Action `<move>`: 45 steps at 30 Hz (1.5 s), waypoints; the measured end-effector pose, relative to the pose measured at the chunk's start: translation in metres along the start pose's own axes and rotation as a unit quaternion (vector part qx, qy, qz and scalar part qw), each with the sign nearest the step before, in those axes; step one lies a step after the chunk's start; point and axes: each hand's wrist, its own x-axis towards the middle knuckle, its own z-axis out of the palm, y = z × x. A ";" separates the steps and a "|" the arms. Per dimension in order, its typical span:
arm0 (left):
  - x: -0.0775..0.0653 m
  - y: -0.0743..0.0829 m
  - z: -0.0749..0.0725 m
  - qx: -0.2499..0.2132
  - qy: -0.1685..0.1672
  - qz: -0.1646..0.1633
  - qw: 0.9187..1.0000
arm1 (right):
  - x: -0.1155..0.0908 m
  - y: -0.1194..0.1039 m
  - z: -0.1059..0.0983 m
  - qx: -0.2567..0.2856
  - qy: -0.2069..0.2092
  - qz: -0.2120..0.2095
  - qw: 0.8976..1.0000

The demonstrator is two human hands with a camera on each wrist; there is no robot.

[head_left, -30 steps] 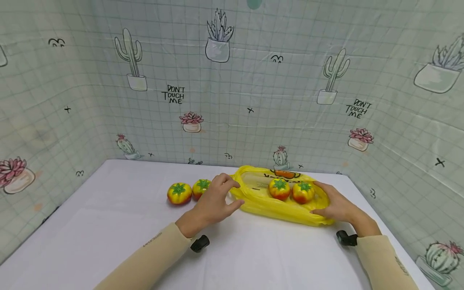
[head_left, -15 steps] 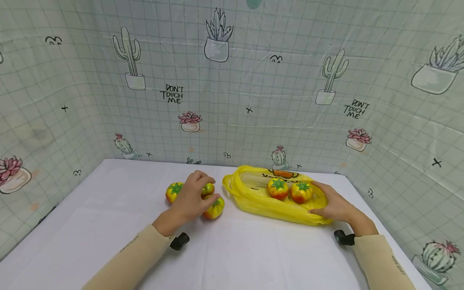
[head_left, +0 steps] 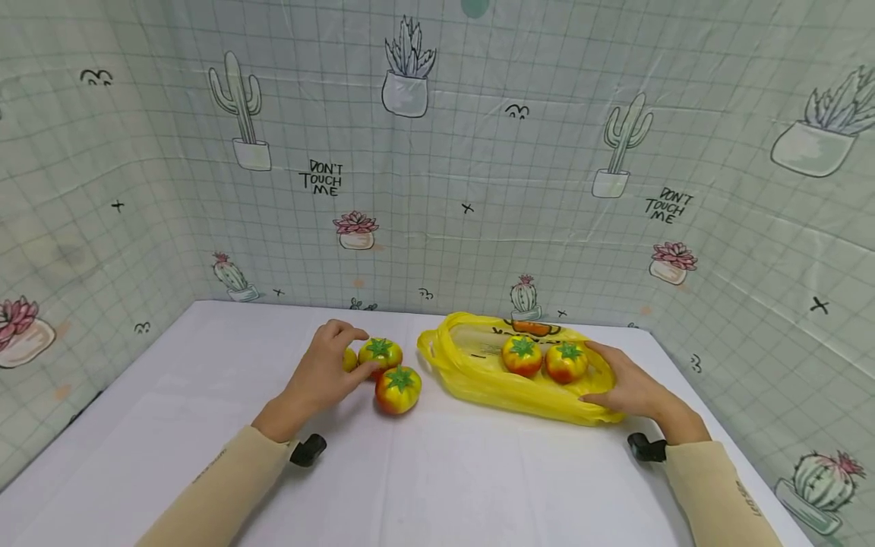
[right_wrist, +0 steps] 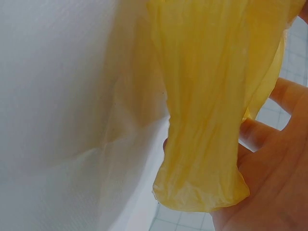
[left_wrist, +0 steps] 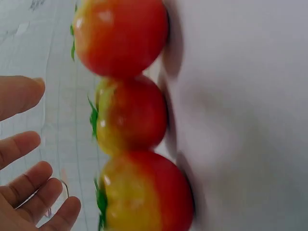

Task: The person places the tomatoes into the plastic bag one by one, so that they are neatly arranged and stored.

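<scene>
Three loose tomatoes stand in a close group on the white table: the front tomato, the rear tomato and the leftmost tomato, mostly hidden by the left hand. Two bagged tomatoes sit side by side within the open mouth of the yellow bag.

Change noted: one second ago the left hand was beside the bag's left end; it is now at the left of the loose group, and the front tomato shows whole. The right hand remains at the bag's right end. The left fingers are spread, thumb well apart — gripping nothing. The right thumb and fingers stand apart; film covers part of them, so whether they pinch it cannot be told.

The tomatoes are round, glossy and faintly lobed, yellow running to red, with green star-shaped caps. The bag is thin, crinkled plastic with orange and black print. Both sleeves are beige. The backdrop — wrinkled, pale, gridded — carries drawn cacti and lettering.
</scene>
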 end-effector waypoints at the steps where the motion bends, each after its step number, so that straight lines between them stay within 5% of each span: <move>1: 0.000 -0.003 -0.001 0.004 -0.003 -0.005 1.000 | 0.000 0.000 0.000 0.000 0.000 0.001 1.000; 25: -0.010 -0.044 -0.005 0.017 -0.067 -0.080 0.994 | -0.001 -0.002 0.001 -0.008 -0.002 0.002 1.000; 45: -0.009 -0.055 -0.021 -0.008 -0.122 -0.085 0.989 | -0.001 0.000 0.000 -0.004 -0.002 0.007 1.000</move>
